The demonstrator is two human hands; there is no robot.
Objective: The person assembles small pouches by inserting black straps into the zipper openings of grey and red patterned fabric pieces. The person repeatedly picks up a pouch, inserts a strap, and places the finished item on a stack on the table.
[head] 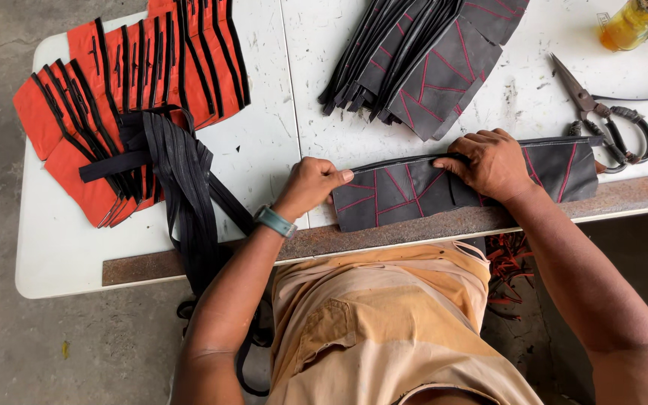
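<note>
Up at one o'clock on the desk (279, 90) stands a bottle (634, 22) of yellow liquid. Lower, near five o'clock at the desk's front edge, lies a long dark pouch (414, 195) with red stitching. The left hand (310, 186) pinches its end with curled fingers; the right hand (493, 163) presses its top edge, fingers bent.

My white table (264, 142) carried orange panels (76, 112) far left, dark stitched panels (429, 60) far, scissors (601, 112) right.
</note>
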